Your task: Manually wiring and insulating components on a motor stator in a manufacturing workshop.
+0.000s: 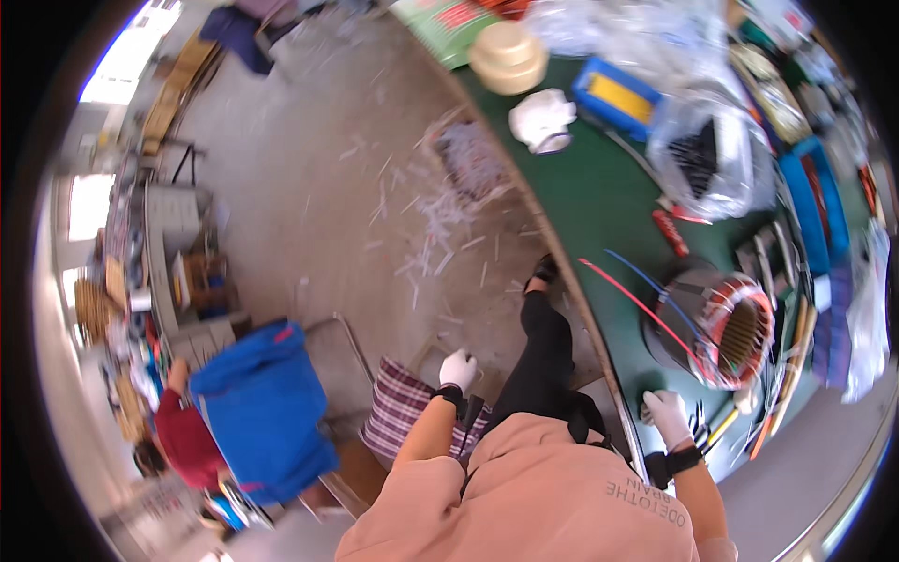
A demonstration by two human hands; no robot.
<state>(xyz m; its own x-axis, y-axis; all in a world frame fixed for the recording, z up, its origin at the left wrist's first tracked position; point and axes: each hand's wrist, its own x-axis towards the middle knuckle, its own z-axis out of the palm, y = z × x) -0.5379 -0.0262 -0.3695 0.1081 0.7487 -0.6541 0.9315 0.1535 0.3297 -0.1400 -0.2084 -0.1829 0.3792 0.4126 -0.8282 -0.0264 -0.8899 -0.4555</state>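
While I watch from afar, my gloved left hand (459, 370) hangs at six o'clock beside a plaid cushion (407, 412), fingers curled; my gloved right hand (667, 417) is at four, fingers bent, by the edge of a green counter (604, 201). Whether either grasps anything, I cannot tell. At three, on the counter, sits a wound motor stator (709, 330) trailing a red wire (637, 304) and a blue wire (655, 286). At two, a clear plastic bag (737, 183) holds black material (698, 155). At twelve, a floor container (436, 145) brims with pale scraps (473, 164). Upside-down dark lettering (646, 501) crosses my pink sweatshirt (534, 506); a green packet (433, 36), also at twelve, bears red print (464, 14).
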